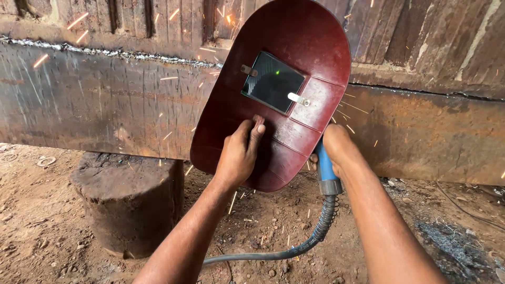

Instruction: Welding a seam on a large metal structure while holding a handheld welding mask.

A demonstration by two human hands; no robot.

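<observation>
Dark-red and scuffed, the welding shield (273, 100) fills the middle of the view, held up in front of a long rusty steel beam (105, 105). The person's left hand (239, 152) grasps the handle on the shield's near side, fingers curled around it with the thumb pressed against the face. The right hand (336, 150) is clenched on the blue handle of the electrode holder (326, 171), whose tip is hidden behind the shield. From that handle a grey cable (294, 247) in a ribbed sleeve loops down and away over the dirt floor (42, 231).

Through the shield's dark window (273, 81) only 1 small green dot shows. Orange sparks (168, 79) fly out on both sides and across the beam, along whose top edge a rough weld seam (105, 52) runs. A wooden stump (129, 202) props the beam from below.

Both forearms are bare and close to the arc, so flying sparks could likely burn the skin. If the shield drifts aside, the glare would probably reach the eyes. The cable lying loose near the feet looks like a snag risk that could jerk the holder off the joint.
</observation>
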